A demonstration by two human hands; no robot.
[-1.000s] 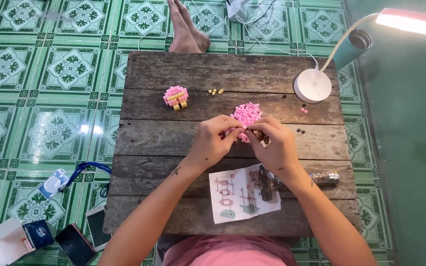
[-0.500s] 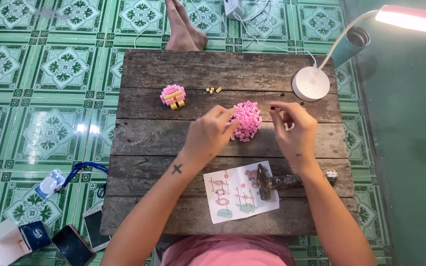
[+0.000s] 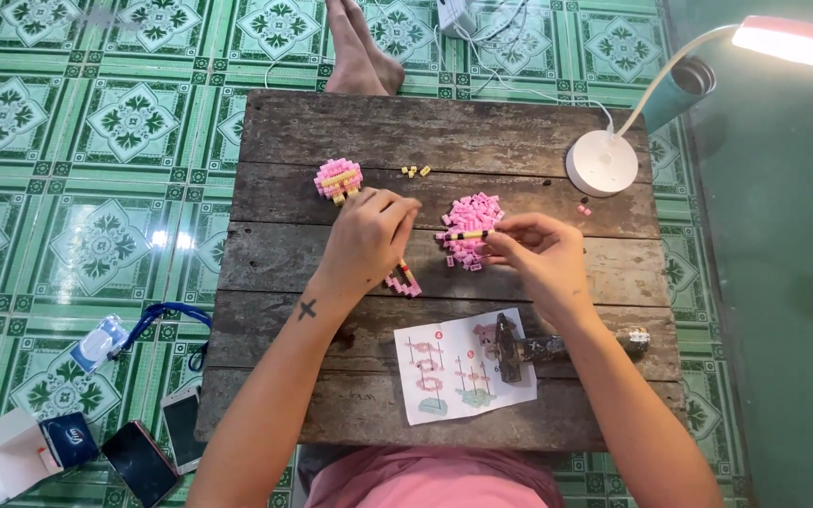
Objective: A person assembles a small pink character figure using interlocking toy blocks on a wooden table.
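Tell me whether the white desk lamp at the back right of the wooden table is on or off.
On. The bar-shaped head of the white gooseneck desk lamp glows bright at the picture's top right, above its round base on the weathered wooden plank table.

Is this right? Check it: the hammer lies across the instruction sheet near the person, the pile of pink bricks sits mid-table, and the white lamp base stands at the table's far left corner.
One thing is wrong: the white lamp base stands at the table's far right corner, not the left, as the head view shows. The hammer does lie across the instruction sheet, and the pile of pink bricks sits mid-table.
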